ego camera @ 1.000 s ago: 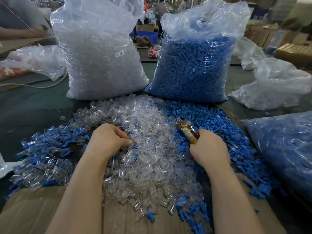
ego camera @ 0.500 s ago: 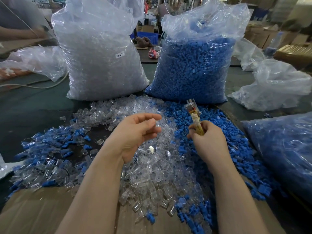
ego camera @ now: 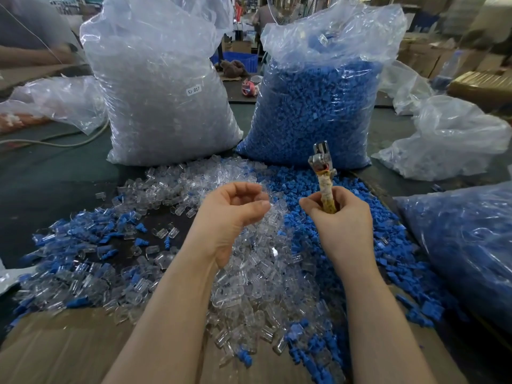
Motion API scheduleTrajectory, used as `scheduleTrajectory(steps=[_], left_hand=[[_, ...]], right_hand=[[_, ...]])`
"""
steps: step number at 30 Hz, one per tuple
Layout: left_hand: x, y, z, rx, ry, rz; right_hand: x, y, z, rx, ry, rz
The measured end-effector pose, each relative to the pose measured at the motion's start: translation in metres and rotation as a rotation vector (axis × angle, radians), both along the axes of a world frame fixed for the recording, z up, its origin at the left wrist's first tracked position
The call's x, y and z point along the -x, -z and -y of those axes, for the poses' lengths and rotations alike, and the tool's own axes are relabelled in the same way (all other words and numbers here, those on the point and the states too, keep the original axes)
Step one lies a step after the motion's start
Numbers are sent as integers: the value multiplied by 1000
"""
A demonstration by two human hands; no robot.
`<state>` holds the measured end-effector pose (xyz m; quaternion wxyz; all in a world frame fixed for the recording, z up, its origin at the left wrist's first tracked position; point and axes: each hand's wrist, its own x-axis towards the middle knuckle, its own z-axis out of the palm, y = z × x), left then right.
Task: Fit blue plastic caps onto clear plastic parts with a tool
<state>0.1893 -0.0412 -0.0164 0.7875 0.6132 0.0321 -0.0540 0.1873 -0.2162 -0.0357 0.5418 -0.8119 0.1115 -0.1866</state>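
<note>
Fingers [ego camera: 313, 205] of the right hand [ego camera: 339, 220] curl tightly around the wrapped handle of a small metal tool [ego camera: 321, 164], which stands nearly upright with its silver head above the fist. The left hand [ego camera: 231, 214] hangs raised above the heap with its fingers loosely curled toward the thumb; whether they pinch a clear part cannot be told against the clear pieces behind. Below both hands, loose clear plastic parts [ego camera: 257, 270] lie heaped on the table [ego camera: 55, 178], with loose blue caps [ego camera: 388, 245] spread just to their right and a mix of clear and blue pieces [ego camera: 72, 253] scattered to the left. Behind the heaps stand two tall plastic bags, the clear-part bag [ego camera: 166, 87] on the left and the blue-cap bag [ego camera: 313, 112] on the right. A flat sheet of cardboard [ego camera: 55, 353] lies at the near edge.
</note>
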Motion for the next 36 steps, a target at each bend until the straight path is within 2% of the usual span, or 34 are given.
scheduleTrajectory(steps=[5, 13, 18, 22, 26, 31, 36], left_hand=[[1, 0, 7, -26, -81, 22], [1, 1, 13, 217, -62, -97], [0, 2, 12, 126, -93, -86], [1, 2, 12, 125, -90, -88], [2, 3, 16, 18, -166, -48], [3, 1, 18, -55, -238, 9], [5, -1, 18, -113, -224, 43]], right_hand=[[2, -1, -3, -81, -94, 59], [6, -3, -13, -45, -242, 157], [4, 1, -15, 4, -258, 153], [4, 1, -16, 17, -257, 170], [6, 1, -17, 44, -251, 186], [6, 0, -22, 108, -215, 194], [7, -1, -24, 180, -157, 214]])
